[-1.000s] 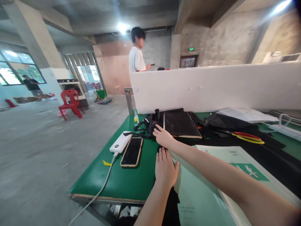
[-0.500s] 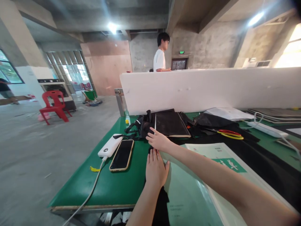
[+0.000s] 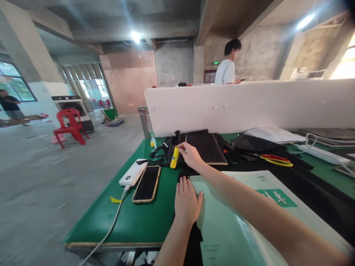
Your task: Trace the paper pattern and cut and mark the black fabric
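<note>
Pinched at one end between the thumb and fingers of my right hand is a yellow glue stick, held tilted above the far part of the table. My left hand lies flat, fingers stretched, on the left edge of a pale green book cover and the black cloth beneath it. The cover is spread open, with a dark green title block on its right part. Just beyond my right hand lies a black-covered book.
Left of my hands, a phone and a cabled white power bank rest on the green table. Scissors and a white power strip lie to the right. Behind a white partition stands a person.
My right hand has closed on the yellow glue stick, which was not visible before. My left hand remains flat on the cover. The person behind the partition has moved right.
</note>
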Demonstrator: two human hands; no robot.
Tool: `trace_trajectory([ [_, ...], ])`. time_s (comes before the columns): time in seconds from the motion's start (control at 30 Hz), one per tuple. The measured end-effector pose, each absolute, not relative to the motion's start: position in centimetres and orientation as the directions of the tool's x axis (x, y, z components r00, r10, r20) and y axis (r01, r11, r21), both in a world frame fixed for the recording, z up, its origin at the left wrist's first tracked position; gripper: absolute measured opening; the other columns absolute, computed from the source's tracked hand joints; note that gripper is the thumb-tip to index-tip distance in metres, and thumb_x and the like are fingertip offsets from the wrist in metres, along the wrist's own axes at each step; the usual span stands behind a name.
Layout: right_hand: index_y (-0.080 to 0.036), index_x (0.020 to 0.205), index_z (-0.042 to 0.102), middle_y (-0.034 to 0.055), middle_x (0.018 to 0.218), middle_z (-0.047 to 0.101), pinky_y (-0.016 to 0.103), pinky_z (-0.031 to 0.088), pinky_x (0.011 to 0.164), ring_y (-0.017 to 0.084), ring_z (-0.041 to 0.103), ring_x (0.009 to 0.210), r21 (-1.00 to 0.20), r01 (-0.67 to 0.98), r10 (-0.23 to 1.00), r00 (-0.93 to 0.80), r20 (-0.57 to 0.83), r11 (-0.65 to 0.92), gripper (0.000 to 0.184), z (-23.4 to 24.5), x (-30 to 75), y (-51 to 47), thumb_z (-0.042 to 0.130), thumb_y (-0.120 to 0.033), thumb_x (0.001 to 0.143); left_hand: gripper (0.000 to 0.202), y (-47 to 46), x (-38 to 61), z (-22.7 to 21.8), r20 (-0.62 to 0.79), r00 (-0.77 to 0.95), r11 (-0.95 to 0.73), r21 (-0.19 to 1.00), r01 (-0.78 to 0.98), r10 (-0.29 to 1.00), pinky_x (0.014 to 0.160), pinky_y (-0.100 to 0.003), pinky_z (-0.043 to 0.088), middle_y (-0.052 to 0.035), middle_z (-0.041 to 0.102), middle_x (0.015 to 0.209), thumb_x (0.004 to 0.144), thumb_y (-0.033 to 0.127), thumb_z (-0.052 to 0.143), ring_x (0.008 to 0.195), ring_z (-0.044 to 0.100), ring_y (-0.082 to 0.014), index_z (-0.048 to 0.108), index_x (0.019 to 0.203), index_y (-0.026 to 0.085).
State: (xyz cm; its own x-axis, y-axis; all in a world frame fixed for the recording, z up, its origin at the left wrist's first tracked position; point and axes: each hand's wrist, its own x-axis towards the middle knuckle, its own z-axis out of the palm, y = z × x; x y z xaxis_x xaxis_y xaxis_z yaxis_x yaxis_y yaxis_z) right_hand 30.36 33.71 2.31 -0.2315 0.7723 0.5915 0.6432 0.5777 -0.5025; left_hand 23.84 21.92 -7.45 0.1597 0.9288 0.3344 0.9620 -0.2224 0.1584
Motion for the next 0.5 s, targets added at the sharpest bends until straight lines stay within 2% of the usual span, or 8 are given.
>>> trace_trajectory([
  [0.1, -0.018, 0.095, 0.055, 0.0053, 0.103, 0.062, 0.028, 0.044, 0.084, 0.014, 0.057, 0.094, -0.480, 0.633, 0.756, -0.276, 0.594, 0.608, 0.015, 1.6, 29.4, 33.6, 0.043, -0.016, 0.088, 0.065, 22.0, 23.8, -7.7, 0.340, 0.161, -0.226, 0.164, 0.960, 0.927, 0.108, -0.044, 0.028, -0.0196, 0.036, 0.141, 0.086, 0.046, 0.037, 0.132, 0.031, -0.0293, 0.039, 0.132, 0.001],
  [0.27, -0.017, 0.089, 0.059, 0.0041, 0.095, 0.064, 0.031, 0.040, 0.091, 0.015, 0.057, 0.091, -0.385, 0.605, 0.705, -0.481, 0.521, 0.697, 0.012, 0.3, 28.1, 34.2, 0.051, -0.011, 0.082, 0.067, 22.2, 23.8, -8.0, 0.357, 0.156, -0.226, 0.165, 0.960, 0.921, 0.108, -0.043, 0.028, -0.0202, 0.035, 0.141, 0.086, 0.047, 0.038, 0.132, 0.031, -0.0293, 0.039, 0.133, -0.001],
  [0.4, -0.017, 0.103, 0.057, 0.0078, 0.111, 0.061, 0.041, 0.032, 0.100, 0.019, 0.055, 0.103, -0.326, 0.594, 0.671, -0.566, 0.480, 0.735, 0.022, 0.7, 28.4, 34.1, 0.057, -0.019, 0.081, 0.066, 22.1, 23.8, -7.8, 0.340, 0.161, -0.223, 0.153, 0.963, 0.927, 0.109, -0.043, 0.028, -0.0203, 0.035, 0.141, 0.086, 0.048, 0.036, 0.132, 0.030, -0.0293, 0.040, 0.132, -0.001],
  [0.5, -0.016, 0.115, 0.051, 0.0111, 0.125, 0.052, 0.041, 0.033, 0.100, 0.021, 0.050, 0.113, -0.294, 0.594, 0.649, -0.566, 0.509, 0.749, 0.032, 2.0, 29.6, 32.3, 0.053, -0.022, 0.083, 0.064, 21.9, 23.8, -7.6, 0.340, 0.161, -0.222, 0.147, 0.964, 0.926, 0.108, -0.042, 0.028, -0.0195, 0.037, 0.140, 0.087, 0.046, 0.035, 0.132, 0.031, -0.0289, 0.041, 0.132, 0.000],
])
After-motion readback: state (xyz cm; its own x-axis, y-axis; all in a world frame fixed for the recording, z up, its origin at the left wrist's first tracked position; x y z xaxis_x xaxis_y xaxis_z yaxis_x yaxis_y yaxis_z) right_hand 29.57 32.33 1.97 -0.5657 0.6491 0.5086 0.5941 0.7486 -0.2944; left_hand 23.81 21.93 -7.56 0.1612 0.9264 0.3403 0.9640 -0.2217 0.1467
